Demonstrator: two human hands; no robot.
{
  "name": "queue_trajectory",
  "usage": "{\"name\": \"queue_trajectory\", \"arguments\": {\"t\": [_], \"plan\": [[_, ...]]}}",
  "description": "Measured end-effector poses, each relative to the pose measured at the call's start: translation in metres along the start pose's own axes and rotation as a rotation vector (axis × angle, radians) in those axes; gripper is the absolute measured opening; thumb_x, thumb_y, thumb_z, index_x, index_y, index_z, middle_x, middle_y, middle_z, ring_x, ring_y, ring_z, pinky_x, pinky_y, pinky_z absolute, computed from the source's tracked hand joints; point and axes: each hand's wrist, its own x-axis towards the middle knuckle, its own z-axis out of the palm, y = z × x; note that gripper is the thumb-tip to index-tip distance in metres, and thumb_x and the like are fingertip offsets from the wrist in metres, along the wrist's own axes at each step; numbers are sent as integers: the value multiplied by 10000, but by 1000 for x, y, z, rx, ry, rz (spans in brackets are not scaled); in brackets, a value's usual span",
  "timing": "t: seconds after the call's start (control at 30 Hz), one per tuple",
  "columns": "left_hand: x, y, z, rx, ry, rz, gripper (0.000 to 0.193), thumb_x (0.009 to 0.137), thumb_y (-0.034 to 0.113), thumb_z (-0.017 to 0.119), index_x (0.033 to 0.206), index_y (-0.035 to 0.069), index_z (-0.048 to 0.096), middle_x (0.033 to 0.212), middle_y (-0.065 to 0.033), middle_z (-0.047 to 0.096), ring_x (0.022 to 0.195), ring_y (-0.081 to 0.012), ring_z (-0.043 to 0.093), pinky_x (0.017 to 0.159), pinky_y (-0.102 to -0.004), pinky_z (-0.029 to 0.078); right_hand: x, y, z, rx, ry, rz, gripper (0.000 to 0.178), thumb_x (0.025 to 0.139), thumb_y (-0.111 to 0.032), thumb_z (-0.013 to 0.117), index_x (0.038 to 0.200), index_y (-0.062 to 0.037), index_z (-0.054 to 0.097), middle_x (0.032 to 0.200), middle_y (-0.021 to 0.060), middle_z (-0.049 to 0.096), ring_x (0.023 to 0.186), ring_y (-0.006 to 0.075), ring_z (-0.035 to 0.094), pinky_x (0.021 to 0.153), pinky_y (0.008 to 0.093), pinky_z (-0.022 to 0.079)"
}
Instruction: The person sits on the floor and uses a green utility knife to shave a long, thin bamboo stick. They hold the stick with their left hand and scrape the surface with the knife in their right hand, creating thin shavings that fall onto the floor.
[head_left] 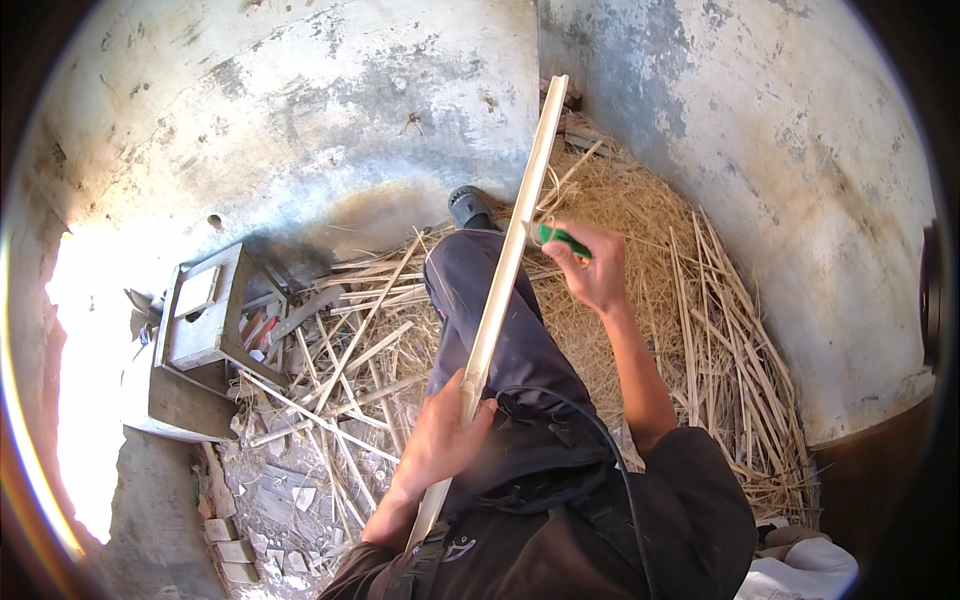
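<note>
A long pale wooden stick (pixel 510 250) lies slanted across my raised dark-trousered knee, running from my lap up toward the wall corner. My left hand (pixel 445 430) grips its lower part. My right hand (pixel 595 265) holds a knife with a green handle (pixel 560 239), its blade set against the stick's right edge. Thin shavings curl off beside the blade.
Straw-like shavings and split cane strips (pixel 700 330) cover the ground to the right and ahead. A small grey wooden stool (pixel 205 320) with tools under it stands at the left. Stained plaster walls (pixel 330 110) close in behind. A black cable (pixel 610 450) crosses my lap.
</note>
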Motion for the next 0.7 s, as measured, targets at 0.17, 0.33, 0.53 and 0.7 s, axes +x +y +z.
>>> {"name": "queue_trajectory", "arguments": {"t": [0.17, 0.33, 0.53, 0.7], "plan": [[-1, 0, -1, -11, -18, -82, 342, 974, 153, 735, 1205, -67, 608, 781, -162, 681, 699, -246, 661, 669, -410, 510, 29, 33, 1, -10, 43, -15, 530, 1017, -585, 676, 1047, -81, 839, 806, 22, 793, 537, 71, 601, 450, 239, 361], [-1, 1, 1, 10, 14, -61, 350, 972, 163, 728, 1221, -49, 604, 809, -199, 689, 755, -327, 679, 703, -446, 519, 56, 65, 2, -52, 96, 54, 560, 1010, -612, 669, 993, -81, 845, 717, 9, 746, 538, 117, 605, 494, 292, 391], [1, -4, 1, 7, -45, -107, 351, 978, 172, 741, 1224, -44, 615, 784, -152, 672, 696, -241, 661, 661, -400, 508, 81, 102, -8, -129, 59, 192, 592, 988, -650, 677, 1042, -85, 848, 709, 25, 734, 544, 137, 597, 520, 316, 404], [-3, -12, 9, 63, -8, -14, 306, 988, 178, 734, 1203, -11, 627, 752, -145, 649, 655, -235, 640, 637, -399, 498, 96, 112, -19, -175, 179, 275, 642, 968, -686, 677, 1126, -85, 838, 756, 45, 744, 649, 184, 652, 619, 358, 487]]}}
